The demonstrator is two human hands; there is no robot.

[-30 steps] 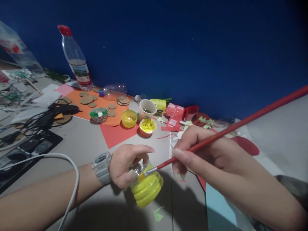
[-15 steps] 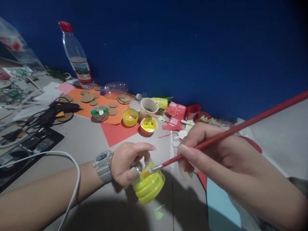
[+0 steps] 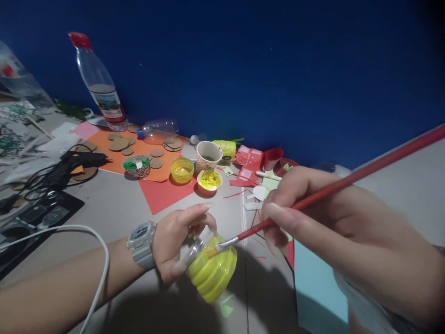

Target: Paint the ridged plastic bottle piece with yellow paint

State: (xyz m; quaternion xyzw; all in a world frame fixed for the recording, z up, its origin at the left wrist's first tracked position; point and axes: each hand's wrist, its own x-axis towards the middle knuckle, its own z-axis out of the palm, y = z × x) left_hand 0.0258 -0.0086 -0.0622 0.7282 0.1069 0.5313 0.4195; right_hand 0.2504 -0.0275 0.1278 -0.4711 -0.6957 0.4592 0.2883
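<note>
Head camera view: we see the yellow-coated bottle piece (image 3: 212,273) tilted over the grey surface (image 3: 114,204), its clear neck toward ten o'clock and its wide, ribbed body toward five. Our left hand (image 3: 179,241) has the neck end pinched, thumb along the lower side and curled fingers on the upper side, a small opening filled by the plastic; the index finger reaches out above it. The yellow body thus lies just beyond our fingertips, outside the grip. At the body's upper part, the flat bristles (image 3: 211,252) of the red paintbrush (image 3: 323,192) touch the yellow coat. Our right hand (image 3: 313,222), at two o'clock from the bottle piece, closes thumb and fingers on the handle like a pen, well back from the bristles. Just beside the body at five o'clock, we see a green scrap (image 3: 226,309); at three o'clock lies a light blue sheet (image 3: 318,287). Toward twelve stand a small cup of yellow bits (image 3: 209,182) and, behind it, a paper cup (image 3: 209,155); at eleven, we see a yellow bowl (image 3: 182,171) and, farther out, a red-capped bottle (image 3: 107,102). At ten, beyond our wrist, lies a black glue gun (image 3: 85,159).
</note>
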